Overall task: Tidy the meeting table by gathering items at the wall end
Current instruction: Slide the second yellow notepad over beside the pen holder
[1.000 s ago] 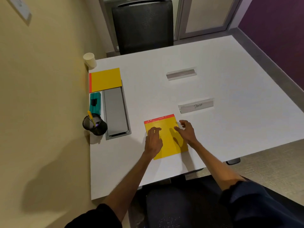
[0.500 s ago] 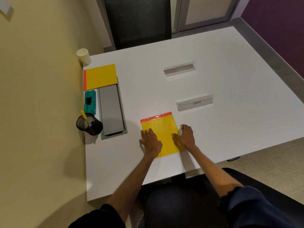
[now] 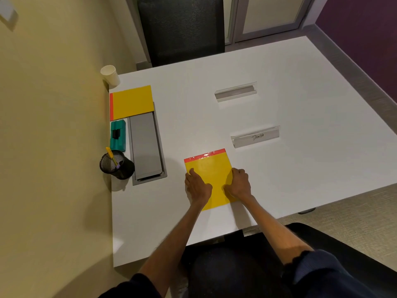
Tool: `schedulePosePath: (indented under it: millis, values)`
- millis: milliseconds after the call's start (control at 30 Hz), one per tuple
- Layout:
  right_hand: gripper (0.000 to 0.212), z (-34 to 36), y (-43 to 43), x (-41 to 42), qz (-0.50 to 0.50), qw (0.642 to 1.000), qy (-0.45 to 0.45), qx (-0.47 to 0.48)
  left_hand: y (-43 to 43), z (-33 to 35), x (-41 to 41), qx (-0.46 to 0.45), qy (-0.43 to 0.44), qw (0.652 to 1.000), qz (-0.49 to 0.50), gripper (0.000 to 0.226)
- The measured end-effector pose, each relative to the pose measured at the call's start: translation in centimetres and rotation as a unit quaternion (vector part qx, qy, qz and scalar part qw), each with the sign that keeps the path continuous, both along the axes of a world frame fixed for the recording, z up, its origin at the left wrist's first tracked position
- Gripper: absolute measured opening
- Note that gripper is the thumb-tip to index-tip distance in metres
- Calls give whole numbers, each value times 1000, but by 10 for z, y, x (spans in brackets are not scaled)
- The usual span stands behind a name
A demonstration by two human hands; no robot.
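Note:
A yellow notepad [image 3: 211,171] with a red top strip lies flat on the white table [image 3: 300,87], near its front edge. My left hand [image 3: 197,187] grips the pad's left edge with the thumb on top. At the right edge my right hand [image 3: 239,183] does the same, fingers curled over the side. A second yellow notepad [image 3: 132,103] lies at the wall end on the left, beside a white paper cup [image 3: 110,75], a green eraser [image 3: 117,134] and a black mesh pen holder [image 3: 116,164]. Two clear name plates [image 3: 236,91] [image 3: 255,136] stand mid-table.
A grey cable-box lid [image 3: 146,145] is set into the table next to the wall-end items. The beige wall [image 3: 53,125] runs along the table's left edge. A black chair [image 3: 180,29] stands at the far side, another [image 3: 236,265] under me.
Both hands slid from the top of the near notepad outward to its left and right edges and closed on them. The pad stays flat in the same spot.

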State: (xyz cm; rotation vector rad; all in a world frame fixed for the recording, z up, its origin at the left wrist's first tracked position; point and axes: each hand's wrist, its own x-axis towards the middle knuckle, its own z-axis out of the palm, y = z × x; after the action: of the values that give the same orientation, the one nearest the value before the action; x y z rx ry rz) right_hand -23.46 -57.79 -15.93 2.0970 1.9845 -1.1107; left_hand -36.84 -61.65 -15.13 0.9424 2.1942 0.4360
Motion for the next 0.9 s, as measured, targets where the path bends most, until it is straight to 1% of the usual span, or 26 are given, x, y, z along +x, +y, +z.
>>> schedulePosePath:
  millis: [100, 167, 267, 333, 367, 433, 500, 600, 700, 767, 833, 900]
  values:
    - [75, 4, 1, -1, -5, 1000, 0, -12, 4, 2, -8, 24, -53, 996, 63, 89]
    - [75, 6, 2, 0, -5, 1000, 4, -13, 5, 3, -16, 36, -96, 989, 106, 89]
    - [76, 8, 4, 4, 0, 1000, 10, -17, 6, 6, -30, 61, -187, 962, 190, 80]
    - [78, 11, 7, 7, 3, 999, 20, -26, 9, 10, -39, 77, -221, 942, 242, 64]
    - [77, 12, 10, 8, 4, 999, 28, -31, 10, 12, -41, 93, -222, 940, 241, 50]
    - [74, 17, 15, 8, 8, 999, 35, -37, 11, 18, -39, 142, -213, 945, 203, 25]
    - [77, 23, 17, 4, -8, 999, 36, -34, 13, 30, -32, 183, -218, 939, 192, 20]
    - [83, 30, 16, -3, -100, 992, 79, -24, 18, 48, -29, 218, -244, 921, 209, 23]
    - [90, 36, 14, -10, -202, 972, 117, -25, 23, 58, -37, 241, -259, 904, 242, 22]
    - [97, 41, 11, -16, -264, 952, 153, -29, 25, 65, -45, 258, -285, 880, 280, 24]
    - [100, 46, 8, -24, -325, 914, 233, -65, 25, 70, -53, 267, -323, 855, 306, 28]
    - [91, 54, 6, -37, -355, 861, 341, -130, 24, 73, -60, 264, -360, 836, 321, 29]
